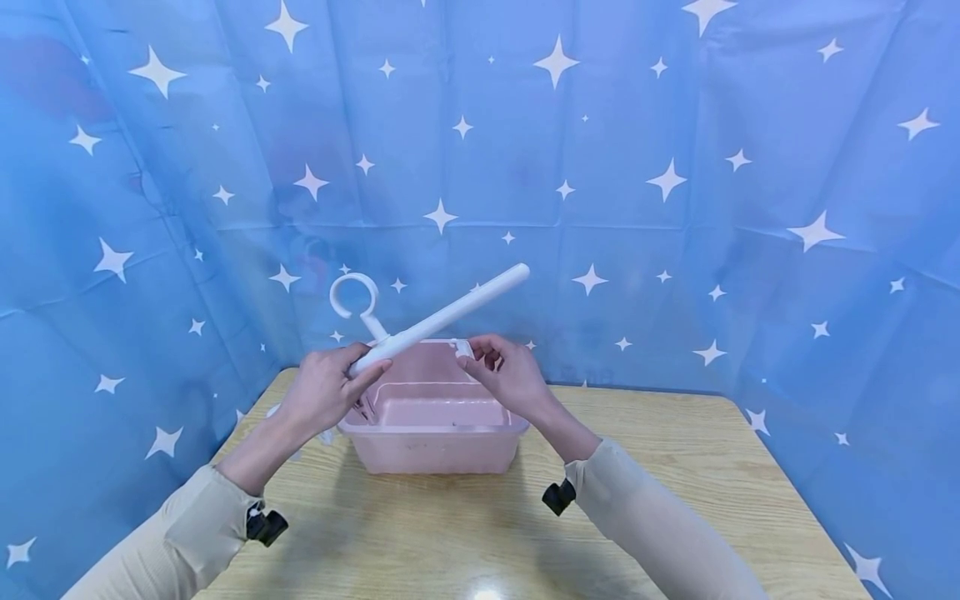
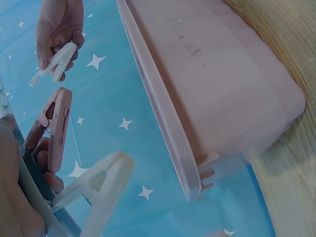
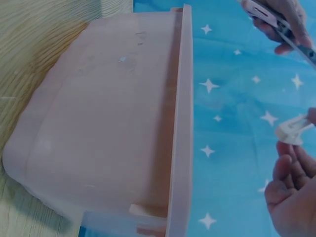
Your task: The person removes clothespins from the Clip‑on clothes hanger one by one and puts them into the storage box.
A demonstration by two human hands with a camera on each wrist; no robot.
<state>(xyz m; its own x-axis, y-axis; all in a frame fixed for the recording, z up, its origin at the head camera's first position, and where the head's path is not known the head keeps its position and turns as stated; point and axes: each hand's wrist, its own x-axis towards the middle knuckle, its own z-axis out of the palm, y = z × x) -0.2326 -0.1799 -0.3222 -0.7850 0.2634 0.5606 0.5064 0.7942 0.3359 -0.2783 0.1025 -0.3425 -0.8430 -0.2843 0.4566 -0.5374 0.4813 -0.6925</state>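
Note:
My left hand [image 1: 322, 387] grips the lower end of a white clip hanger [image 1: 450, 315], a straight bar with an open ring hook, tilted up to the right above a pink basin [image 1: 438, 450]. In the left wrist view, a pink clothespin [image 2: 60, 128] and a white clothespin [image 2: 113, 182] are attached along the bar, beside the fingers. Held by my right hand [image 1: 513, 375] over the basin's far right side is a separate white clothespin [image 3: 291, 129], pinched between thumb and fingers. It is apart from the bar.
The basin stands on a wood-grain table [image 1: 637, 483], near its back edge. Small whitish pieces [image 1: 326, 436] lie left of the basin, partly hidden by my left arm. A blue star-patterned cloth [image 1: 510, 167] hangs behind the table and at both sides.

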